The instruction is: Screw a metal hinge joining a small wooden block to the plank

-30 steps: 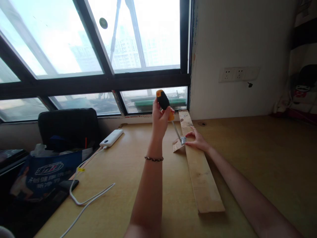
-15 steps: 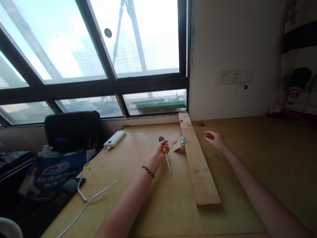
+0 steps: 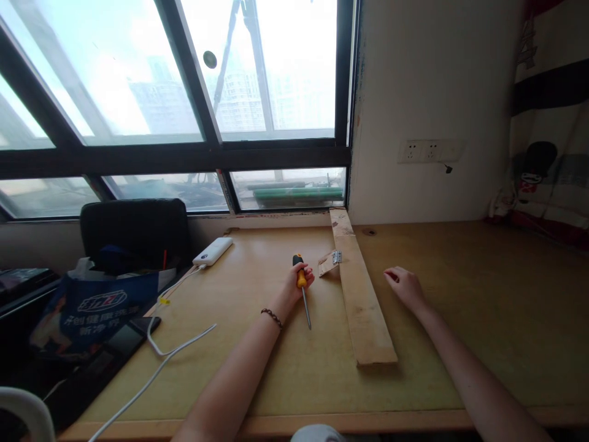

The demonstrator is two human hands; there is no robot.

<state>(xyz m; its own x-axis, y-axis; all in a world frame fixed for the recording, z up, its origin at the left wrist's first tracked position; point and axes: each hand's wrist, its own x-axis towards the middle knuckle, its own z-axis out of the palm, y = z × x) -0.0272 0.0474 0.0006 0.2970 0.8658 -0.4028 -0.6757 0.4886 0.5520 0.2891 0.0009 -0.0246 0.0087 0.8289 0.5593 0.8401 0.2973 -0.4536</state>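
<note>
resting on the desk [image 3: 460,319], the left hand [image 3: 298,283] is wrapped around the screwdriver [image 3: 302,288], tip pointing back at the person. right hand [image 3: 405,285] sits curled on the desk beside the plank [image 3: 363,301], can't tell if it's pinching anything. a careless bump could knock the plank and twist the little hinge [image 3: 337,258].

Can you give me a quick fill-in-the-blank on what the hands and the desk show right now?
1. The left hand holds a ____ with an orange and black handle.
2. A small metal ____ sits at the left edge of the wooden plank.
3. The right hand rests on the ____, right of the plank.

Missing words: screwdriver; hinge; desk
</note>
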